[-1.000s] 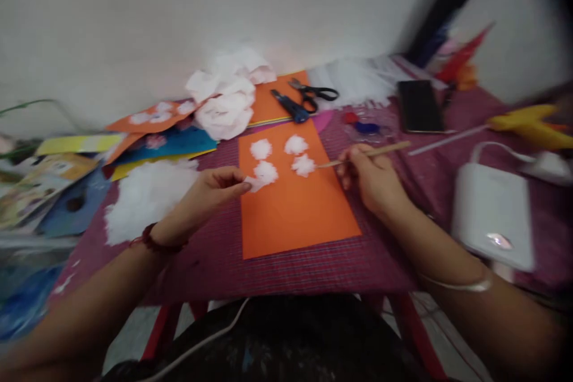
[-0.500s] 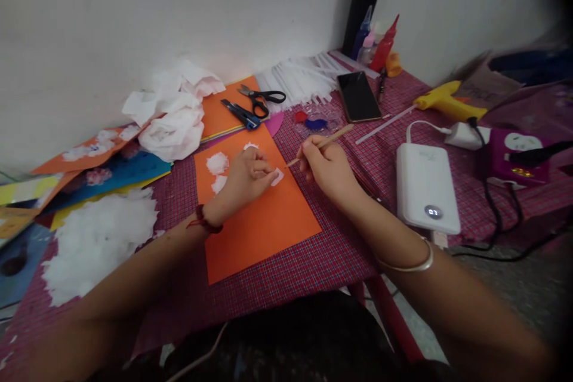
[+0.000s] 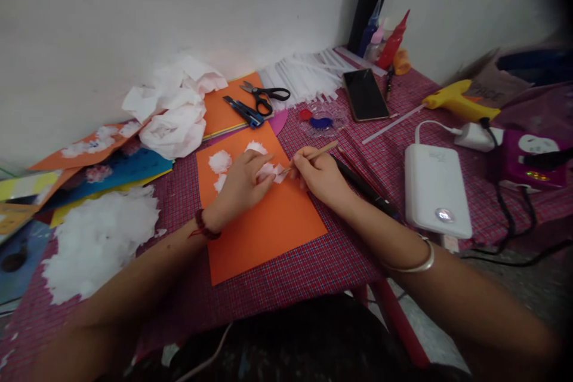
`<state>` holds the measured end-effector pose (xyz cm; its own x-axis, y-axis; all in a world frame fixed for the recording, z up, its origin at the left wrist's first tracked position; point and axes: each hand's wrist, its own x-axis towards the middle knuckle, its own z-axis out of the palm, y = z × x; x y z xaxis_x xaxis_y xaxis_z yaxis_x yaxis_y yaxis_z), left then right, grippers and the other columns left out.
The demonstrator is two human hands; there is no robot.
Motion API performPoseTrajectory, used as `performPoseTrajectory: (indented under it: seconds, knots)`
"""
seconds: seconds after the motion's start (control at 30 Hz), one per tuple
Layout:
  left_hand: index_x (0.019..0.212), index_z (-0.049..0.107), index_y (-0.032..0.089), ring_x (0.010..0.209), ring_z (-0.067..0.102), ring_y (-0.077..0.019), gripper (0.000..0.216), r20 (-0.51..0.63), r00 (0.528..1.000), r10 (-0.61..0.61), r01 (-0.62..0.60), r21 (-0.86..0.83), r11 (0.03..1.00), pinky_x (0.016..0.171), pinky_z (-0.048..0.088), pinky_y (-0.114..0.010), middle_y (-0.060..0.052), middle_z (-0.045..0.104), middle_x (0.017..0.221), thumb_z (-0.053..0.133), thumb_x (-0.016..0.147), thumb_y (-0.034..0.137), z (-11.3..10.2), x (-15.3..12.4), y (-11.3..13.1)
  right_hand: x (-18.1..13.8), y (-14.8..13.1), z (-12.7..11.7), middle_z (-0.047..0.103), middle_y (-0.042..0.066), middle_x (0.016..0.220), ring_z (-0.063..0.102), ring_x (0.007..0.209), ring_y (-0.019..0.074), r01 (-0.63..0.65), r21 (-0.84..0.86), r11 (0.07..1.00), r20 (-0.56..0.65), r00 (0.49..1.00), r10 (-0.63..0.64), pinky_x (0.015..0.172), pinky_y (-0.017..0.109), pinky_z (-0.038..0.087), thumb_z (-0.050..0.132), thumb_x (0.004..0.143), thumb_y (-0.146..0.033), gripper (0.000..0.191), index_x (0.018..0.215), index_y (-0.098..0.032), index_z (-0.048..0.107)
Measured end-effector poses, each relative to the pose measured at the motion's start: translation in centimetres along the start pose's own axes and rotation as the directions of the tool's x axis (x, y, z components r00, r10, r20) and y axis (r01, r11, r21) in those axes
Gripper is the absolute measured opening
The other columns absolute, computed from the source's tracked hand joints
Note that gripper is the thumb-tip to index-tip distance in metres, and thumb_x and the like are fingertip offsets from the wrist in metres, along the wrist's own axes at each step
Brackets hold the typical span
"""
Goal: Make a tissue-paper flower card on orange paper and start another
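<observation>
Left hand (image 3: 242, 185) pinching white cotton tuft (image 3: 274, 172) on orange paper (image 3: 268, 227); right hand (image 3: 320, 178) closed round thin wooden stick (image 3: 320, 151), tip at the tuft

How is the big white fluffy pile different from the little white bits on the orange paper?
The pile is far bigger than the bits. The pile lies on the checked cloth; the bits lie on the orange paper. No hand touches the pile; the left hand pinches one bit. Both look white and fluffy.
</observation>
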<state>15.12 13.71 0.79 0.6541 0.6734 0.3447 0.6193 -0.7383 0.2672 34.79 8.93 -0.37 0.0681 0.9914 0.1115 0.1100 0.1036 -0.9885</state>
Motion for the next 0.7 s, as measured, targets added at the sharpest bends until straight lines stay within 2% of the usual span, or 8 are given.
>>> performPoseTrajectory:
  seconds: [0.07, 0.17, 0.23, 0.37, 0.5, 0.7]
  knots:
    - [0.131, 0.056, 0.014, 0.107, 0.060, -0.0260, 0.046, 0.002, 1.000, -0.006, 0.006, -0.033, 0.999, 0.094, 0.050, -0.043, -0.014, 0.064, 0.117, 0.062, 0.088, 0.028, -0.1, -0.5, -0.2, 0.0, 0.1, 0.0, 0.059, -0.002, 0.063, 0.047, 0.047, 0.0080, -0.009, 0.031, 0.999, -0.023, 1.000, 0.009, 0.045, 0.023, 0.036, 0.050, 0.094, -0.038, 0.028, 0.073, -0.021, 0.054]
    - [0.138, 0.048, 0.014, 0.120, 0.057, -0.0296, 0.055, 0.080, 0.996, -0.040, 0.043, -0.034, 0.999, 0.103, 0.047, -0.050, -0.017, 0.061, 0.130, 0.063, 0.088, 0.031, -0.1, -1.4, -0.2, 0.1, 0.2, 0.1, 0.058, -0.002, 0.061, 0.045, 0.043, 0.0073, -0.034, 0.062, 0.998, -0.030, 0.999, 0.036, 0.043, 0.023, 0.035, 0.049, 0.095, -0.038, 0.027, 0.074, -0.021, 0.054]
    - [0.140, 0.046, 0.014, 0.126, 0.054, -0.0311, 0.057, 0.108, 0.992, -0.062, 0.066, -0.034, 0.997, 0.107, 0.044, -0.052, -0.018, 0.057, 0.136, 0.063, 0.088, 0.031, 0.1, -1.9, -0.1, 0.0, 0.3, 0.1, 0.059, -0.002, 0.062, 0.045, 0.043, 0.0072, -0.045, 0.060, 0.997, -0.011, 0.999, 0.046, 0.043, 0.023, 0.036, 0.051, 0.094, -0.040, 0.028, 0.074, -0.021, 0.054]
    - [0.142, 0.044, 0.016, 0.129, 0.052, -0.0314, 0.058, 0.087, 0.992, -0.087, 0.091, -0.052, 0.994, 0.110, 0.043, -0.053, -0.016, 0.056, 0.140, 0.063, 0.089, 0.030, 0.7, -2.4, 0.1, -0.1, 0.5, 0.1, 0.063, -0.001, 0.067, 0.049, 0.046, 0.0072, -0.059, 0.047, 0.997, 0.039, 0.998, 0.058, 0.045, 0.023, 0.039, 0.052, 0.094, -0.044, 0.029, 0.077, -0.021, 0.054]
    - [0.143, 0.043, 0.017, 0.132, 0.050, -0.0320, 0.059, 0.094, 0.991, -0.099, 0.104, -0.053, 0.993, 0.112, 0.041, -0.053, -0.016, 0.053, 0.143, 0.063, 0.089, 0.031, 0.9, -2.6, 0.2, -0.2, 0.7, 0.1, 0.065, 0.000, 0.070, 0.051, 0.047, 0.0069, -0.063, 0.039, 0.997, 0.031, 0.998, 0.062, 0.046, 0.023, 0.040, 0.052, 0.093, -0.047, 0.030, 0.081, -0.020, 0.056]
    - [0.142, 0.044, 0.012, 0.136, 0.047, -0.0323, 0.058, 0.157, 0.980, -0.124, 0.131, -0.034, 0.991, 0.114, 0.039, -0.052, -0.019, 0.052, 0.145, 0.062, 0.090, 0.028, 0.8, -2.5, 0.5, -0.3, 1.0, 0.2, 0.068, 0.001, 0.074, 0.056, 0.050, 0.0086, -0.074, 0.051, 0.996, 0.042, 0.997, 0.072, 0.045, 0.023, 0.038, 0.053, 0.093, -0.049, 0.031, 0.083, -0.020, 0.058]
